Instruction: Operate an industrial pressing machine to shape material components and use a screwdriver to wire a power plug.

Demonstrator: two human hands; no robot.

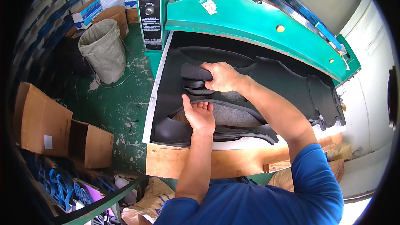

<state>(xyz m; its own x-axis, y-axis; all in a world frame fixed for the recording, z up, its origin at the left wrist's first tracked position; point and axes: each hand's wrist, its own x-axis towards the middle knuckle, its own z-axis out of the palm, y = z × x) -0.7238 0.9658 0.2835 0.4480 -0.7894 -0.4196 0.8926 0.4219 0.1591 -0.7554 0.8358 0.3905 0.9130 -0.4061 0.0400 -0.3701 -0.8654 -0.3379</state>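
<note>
Black foam-like sheets (283, 75) lie on the bed of a green press, with long rounded cut-outs through them. Above them my right hand (225, 77) is closed round a small stack of black rounded strips (195, 72), which look like cut foam pieces. The stack's free ends point left, and more dark layers show below the top one. Just nearer to me, my left hand (201, 116) is palm up, thumb apart and fingers partly curled, with nothing in it. It lies over the edge of a cut-out where a grey surface (237, 114) shows.
The green press head (250, 14) spans the far side, beside a control panel (150, 12). A wooden board (183, 160) edges the bed near me. Left are a lined bin (104, 52), cardboard boxes (46, 121) and a rack of blue cutting dies (60, 187).
</note>
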